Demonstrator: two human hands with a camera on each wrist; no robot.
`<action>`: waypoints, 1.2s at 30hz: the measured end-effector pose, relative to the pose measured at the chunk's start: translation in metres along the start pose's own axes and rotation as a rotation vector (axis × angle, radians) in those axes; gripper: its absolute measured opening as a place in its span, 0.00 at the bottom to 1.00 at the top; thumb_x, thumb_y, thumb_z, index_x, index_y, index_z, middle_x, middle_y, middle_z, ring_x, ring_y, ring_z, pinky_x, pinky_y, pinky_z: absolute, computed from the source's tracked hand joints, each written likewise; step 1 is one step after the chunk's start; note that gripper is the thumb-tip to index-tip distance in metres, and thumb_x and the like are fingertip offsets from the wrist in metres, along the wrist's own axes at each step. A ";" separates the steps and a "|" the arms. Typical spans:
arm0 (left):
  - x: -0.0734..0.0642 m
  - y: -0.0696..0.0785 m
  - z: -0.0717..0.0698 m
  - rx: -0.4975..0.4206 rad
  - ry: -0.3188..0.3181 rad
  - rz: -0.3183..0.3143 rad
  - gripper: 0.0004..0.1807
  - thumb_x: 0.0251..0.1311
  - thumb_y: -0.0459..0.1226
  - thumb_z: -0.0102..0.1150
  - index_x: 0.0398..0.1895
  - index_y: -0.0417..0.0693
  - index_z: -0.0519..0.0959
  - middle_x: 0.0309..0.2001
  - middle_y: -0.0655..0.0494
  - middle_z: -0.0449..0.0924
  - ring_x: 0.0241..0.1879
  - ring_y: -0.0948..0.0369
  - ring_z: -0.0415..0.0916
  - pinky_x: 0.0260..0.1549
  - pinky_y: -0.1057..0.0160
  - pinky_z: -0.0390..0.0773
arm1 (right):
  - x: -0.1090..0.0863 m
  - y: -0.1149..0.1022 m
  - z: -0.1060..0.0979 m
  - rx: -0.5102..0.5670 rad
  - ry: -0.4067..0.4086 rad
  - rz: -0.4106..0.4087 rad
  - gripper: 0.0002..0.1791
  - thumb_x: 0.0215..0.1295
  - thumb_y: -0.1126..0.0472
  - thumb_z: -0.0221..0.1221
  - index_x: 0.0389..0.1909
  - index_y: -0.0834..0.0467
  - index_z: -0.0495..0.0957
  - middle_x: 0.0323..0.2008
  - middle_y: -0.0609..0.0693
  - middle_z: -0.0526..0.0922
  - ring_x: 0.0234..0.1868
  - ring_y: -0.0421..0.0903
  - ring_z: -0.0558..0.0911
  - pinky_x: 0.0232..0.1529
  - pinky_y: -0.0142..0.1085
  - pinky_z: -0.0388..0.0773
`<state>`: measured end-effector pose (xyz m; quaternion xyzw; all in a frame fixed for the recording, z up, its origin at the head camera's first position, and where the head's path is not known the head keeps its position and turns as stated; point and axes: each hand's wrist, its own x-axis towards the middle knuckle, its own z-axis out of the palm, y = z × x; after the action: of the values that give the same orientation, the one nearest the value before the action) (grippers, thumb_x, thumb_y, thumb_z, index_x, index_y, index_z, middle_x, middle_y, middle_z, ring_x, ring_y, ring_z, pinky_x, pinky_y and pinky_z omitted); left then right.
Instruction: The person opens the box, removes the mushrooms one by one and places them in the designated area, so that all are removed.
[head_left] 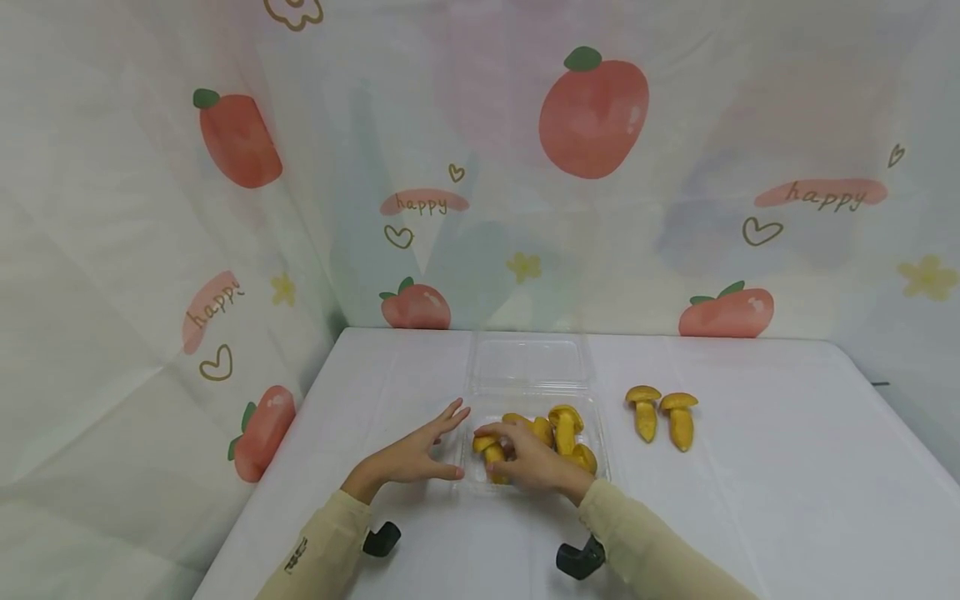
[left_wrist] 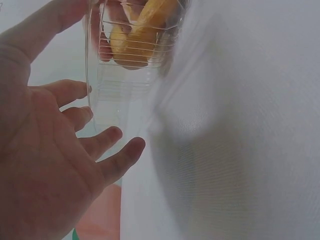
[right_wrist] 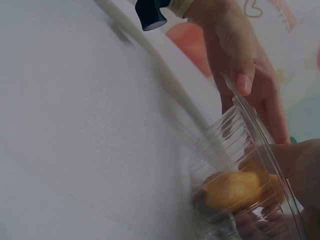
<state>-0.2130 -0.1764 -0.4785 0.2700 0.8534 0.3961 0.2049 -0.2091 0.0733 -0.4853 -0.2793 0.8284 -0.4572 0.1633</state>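
Note:
A clear plastic clamshell box (head_left: 602,435) lies open on the table, several yellow mushrooms (head_left: 566,427) inside it. My right hand (head_left: 538,463) reaches down into the box and holds a mushroom (head_left: 489,447) near the left wall, thumb on one side and fingers on the other. Through the clear wall, the right wrist view shows a mushroom (right_wrist: 232,190) by the fingers. At the box's left side my left hand (head_left: 408,454) is spread with nothing in it. Its fingertips come right to the rim in the left wrist view.
To the right of the box, two more yellow mushrooms, one (head_left: 643,414) beside the other (head_left: 680,422), lie on the white tablecloth (head_left: 765,467). The box's transparent lid (head_left: 531,363) is folded back toward the printed backdrop (head_left: 480,250).

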 end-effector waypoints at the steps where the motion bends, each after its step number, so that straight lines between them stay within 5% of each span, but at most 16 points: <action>1: 0.000 0.000 0.000 0.002 0.000 0.003 0.52 0.62 0.44 0.68 0.83 0.50 0.46 0.84 0.47 0.31 0.81 0.42 0.46 0.71 0.37 0.64 | -0.001 -0.001 -0.001 0.007 0.009 -0.001 0.27 0.68 0.67 0.62 0.68 0.62 0.72 0.66 0.59 0.72 0.65 0.59 0.70 0.65 0.59 0.72; 15: 0.001 -0.002 0.000 -0.010 0.007 -0.017 0.52 0.62 0.44 0.68 0.83 0.52 0.47 0.84 0.50 0.31 0.81 0.42 0.46 0.72 0.36 0.62 | -0.014 -0.005 -0.013 0.006 0.142 -0.100 0.28 0.67 0.72 0.59 0.68 0.57 0.72 0.66 0.59 0.74 0.65 0.59 0.73 0.65 0.58 0.74; 25: 0.001 -0.005 0.003 -0.022 0.008 -0.010 0.52 0.61 0.43 0.69 0.83 0.50 0.47 0.84 0.49 0.32 0.81 0.44 0.45 0.72 0.37 0.62 | -0.040 -0.007 -0.028 -0.029 0.210 -0.122 0.29 0.67 0.71 0.60 0.68 0.52 0.72 0.67 0.58 0.70 0.64 0.56 0.70 0.53 0.35 0.74; 30: 0.002 -0.007 0.004 -0.038 0.010 0.015 0.53 0.61 0.42 0.69 0.82 0.49 0.47 0.84 0.48 0.32 0.82 0.46 0.39 0.73 0.38 0.60 | -0.058 0.001 -0.043 -0.037 0.246 -0.096 0.29 0.66 0.72 0.59 0.67 0.54 0.72 0.69 0.62 0.66 0.64 0.59 0.69 0.46 0.33 0.74; 36: 0.000 -0.007 0.002 -0.030 0.014 0.011 0.53 0.61 0.42 0.69 0.82 0.48 0.47 0.84 0.48 0.31 0.82 0.46 0.38 0.73 0.38 0.60 | -0.073 0.004 -0.061 -0.061 0.289 -0.090 0.28 0.67 0.71 0.59 0.67 0.53 0.72 0.68 0.60 0.68 0.54 0.50 0.72 0.43 0.30 0.76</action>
<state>-0.2140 -0.1791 -0.4851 0.2686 0.8474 0.4117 0.2007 -0.1844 0.1603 -0.4550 -0.2521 0.8435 -0.4741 0.0133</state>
